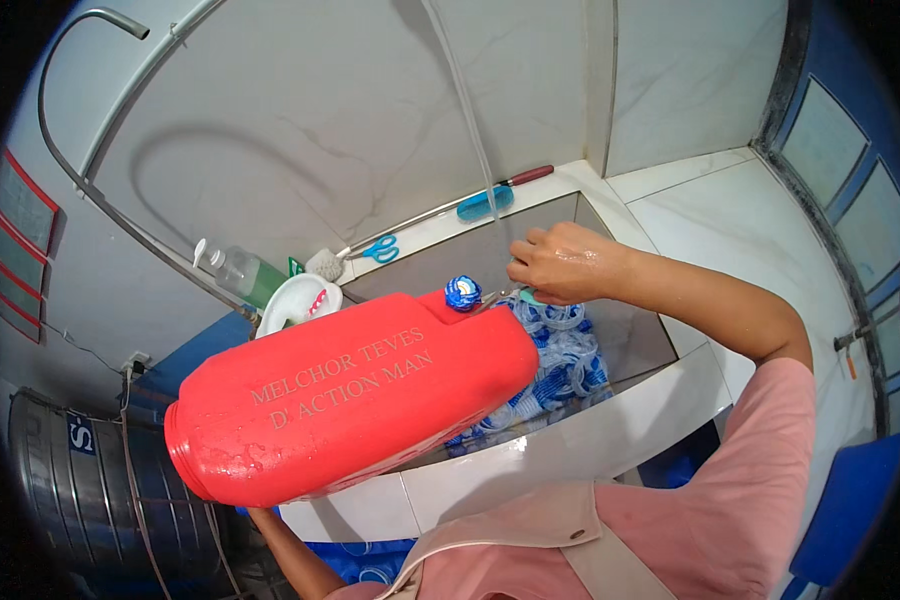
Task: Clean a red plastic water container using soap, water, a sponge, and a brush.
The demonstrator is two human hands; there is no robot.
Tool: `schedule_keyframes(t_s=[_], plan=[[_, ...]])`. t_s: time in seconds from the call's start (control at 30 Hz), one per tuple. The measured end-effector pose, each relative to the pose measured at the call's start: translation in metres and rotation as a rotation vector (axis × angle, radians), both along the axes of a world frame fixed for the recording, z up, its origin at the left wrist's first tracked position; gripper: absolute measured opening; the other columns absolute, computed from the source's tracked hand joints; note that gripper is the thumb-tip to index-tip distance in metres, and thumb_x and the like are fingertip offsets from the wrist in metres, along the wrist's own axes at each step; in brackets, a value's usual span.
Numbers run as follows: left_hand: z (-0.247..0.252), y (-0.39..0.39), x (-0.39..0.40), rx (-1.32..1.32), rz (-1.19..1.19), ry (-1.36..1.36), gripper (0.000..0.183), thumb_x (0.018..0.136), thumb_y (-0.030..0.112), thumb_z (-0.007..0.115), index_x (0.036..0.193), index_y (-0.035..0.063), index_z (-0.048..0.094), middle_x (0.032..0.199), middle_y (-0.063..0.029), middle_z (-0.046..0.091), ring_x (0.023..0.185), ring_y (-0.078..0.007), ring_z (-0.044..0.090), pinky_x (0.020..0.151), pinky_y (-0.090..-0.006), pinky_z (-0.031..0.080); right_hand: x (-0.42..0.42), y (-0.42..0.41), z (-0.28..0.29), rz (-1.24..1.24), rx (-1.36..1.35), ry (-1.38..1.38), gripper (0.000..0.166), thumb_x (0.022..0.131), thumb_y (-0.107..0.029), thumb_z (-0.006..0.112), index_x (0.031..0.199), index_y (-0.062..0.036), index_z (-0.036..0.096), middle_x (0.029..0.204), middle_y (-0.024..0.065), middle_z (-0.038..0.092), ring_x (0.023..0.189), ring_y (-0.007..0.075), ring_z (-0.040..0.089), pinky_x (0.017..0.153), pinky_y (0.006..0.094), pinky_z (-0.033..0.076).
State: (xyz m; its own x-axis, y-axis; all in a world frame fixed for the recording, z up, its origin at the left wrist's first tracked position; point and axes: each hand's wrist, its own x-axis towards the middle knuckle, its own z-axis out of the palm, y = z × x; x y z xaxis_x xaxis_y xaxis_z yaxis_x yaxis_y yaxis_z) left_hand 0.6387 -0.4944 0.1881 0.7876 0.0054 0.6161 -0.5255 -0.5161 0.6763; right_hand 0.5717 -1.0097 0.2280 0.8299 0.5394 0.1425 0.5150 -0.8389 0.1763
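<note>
A long red plastic container (330, 390), wet and bearing writing, lies tilted across the front of a tiled basin (637, 322). Its threaded neck (184, 450) points left. A blue round cap (463, 292) sits in a recess at its upper right. My right hand (562, 262) is closed around teal-handled scissors (529, 296), whose metal blades reach beside the cap. My left forearm (292, 551) goes under the container's neck end; the hand itself is hidden behind it. Under my right hand, blue and clear plastic bands (562, 367) are heaped in the basin.
Blue-handled scissors (380, 249), a blue-headed brush (485, 203) and a white bristle brush (325, 264) lie on the back ledge. A pump bottle (251, 274) and a white tub (281, 304) stand left. A metal tank (52, 465) and curved pipe (97, 196) flank that side.
</note>
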Motion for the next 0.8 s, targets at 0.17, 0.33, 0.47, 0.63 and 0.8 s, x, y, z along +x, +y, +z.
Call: schedule_keyframes(t_s=[0.17,0.33,0.47,0.63,0.8], plan=[[0.002,0.003,0.001,-0.001,0.006,0.002,0.028,0.066,0.012,0.07,0.089,-0.0031,0.064,0.069,-0.0076,0.064,0.058,-0.0108,0.058,0.054,-0.0255,0.043,0.003,-0.006,-0.015,0.01,0.033,0.05,0.025,0.071,-0.024,0.068,0.081,-0.006,0.053,0.076,0.0076,0.053,0.073,0.0247,0.059,0.055,0.0375,0.049],[0.004,0.006,0.001,0.003,0.01,0.0,0.028,0.066,0.013,0.07,0.089,-0.0031,0.064,0.069,-0.0078,0.064,0.058,-0.011,0.058,0.054,-0.0256,0.043,-0.001,-0.016,-0.04,-0.179,0.206,0.137,0.025,0.074,-0.025,0.067,0.083,-0.0041,0.057,0.082,0.012,0.063,0.077,0.0318,0.062,0.064,0.0421,0.049],[0.003,0.004,0.003,0.001,-0.005,0.004,0.028,0.066,0.013,0.07,0.089,-0.003,0.064,0.069,-0.0079,0.063,0.058,-0.0112,0.058,0.054,-0.0256,0.043,0.01,-0.057,-0.065,-0.521,0.614,0.511,0.031,0.076,-0.023,0.068,0.095,-0.0025,0.055,0.089,0.0135,0.063,0.077,0.0257,0.063,0.066,0.0359,0.05],[0.008,0.011,-0.001,0.014,0.003,-0.002,0.028,0.066,0.013,0.07,0.089,-0.003,0.064,0.069,-0.008,0.063,0.057,-0.0113,0.058,0.053,-0.0257,0.043,0.031,0.013,-0.088,-0.304,1.77,0.741,0.035,0.076,-0.011,0.07,0.103,-0.0049,0.048,0.102,0.0085,0.059,0.09,0.0144,0.059,0.071,0.0275,0.049],[0.006,0.008,0.001,0.025,-0.015,-0.002,0.028,0.066,0.013,0.07,0.089,-0.0029,0.064,0.068,-0.0082,0.063,0.057,-0.0115,0.058,0.053,-0.0258,0.043,0.045,0.016,-0.107,-0.204,2.038,0.977,0.039,0.072,-0.005,0.072,0.103,-0.0064,0.048,0.1,0.0076,0.059,0.092,0.0131,0.057,0.079,0.026,0.048]])
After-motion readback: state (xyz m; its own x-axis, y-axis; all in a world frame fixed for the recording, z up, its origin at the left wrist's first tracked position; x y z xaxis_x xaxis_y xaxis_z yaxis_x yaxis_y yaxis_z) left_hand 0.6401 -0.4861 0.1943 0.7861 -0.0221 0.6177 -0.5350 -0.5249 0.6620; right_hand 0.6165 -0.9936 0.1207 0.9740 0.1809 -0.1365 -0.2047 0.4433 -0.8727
